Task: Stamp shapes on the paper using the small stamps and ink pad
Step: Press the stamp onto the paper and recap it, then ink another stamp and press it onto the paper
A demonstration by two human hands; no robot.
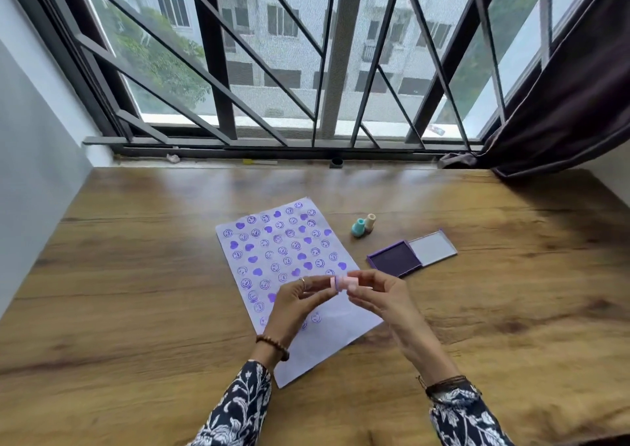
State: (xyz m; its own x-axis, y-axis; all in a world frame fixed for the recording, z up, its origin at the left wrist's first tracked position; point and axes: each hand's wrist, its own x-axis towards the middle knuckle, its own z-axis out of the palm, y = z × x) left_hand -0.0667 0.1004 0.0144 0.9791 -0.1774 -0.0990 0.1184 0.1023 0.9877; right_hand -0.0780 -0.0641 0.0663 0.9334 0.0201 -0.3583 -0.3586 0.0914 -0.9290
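A white paper (327, 340) lies tilted on the wooden table, covered with several purple smiley and heart prints. Above its lower half, my left hand (295, 304) and my right hand (378, 297) together hold a small pink stamp (344, 282) sideways by their fingertips; its end facing left is purple with ink. An open purple ink pad (393, 259) with its lid folded out to the right sits to the right of the paper. A teal stamp (358, 227) and a beige stamp (370, 222) stand upright beside the paper's top right corner.
The wooden table (136, 309) runs back to a barred window (272, 70). A dark curtain (562, 122) hangs at the right and touches the table's far right corner. A grey wall borders the left side.
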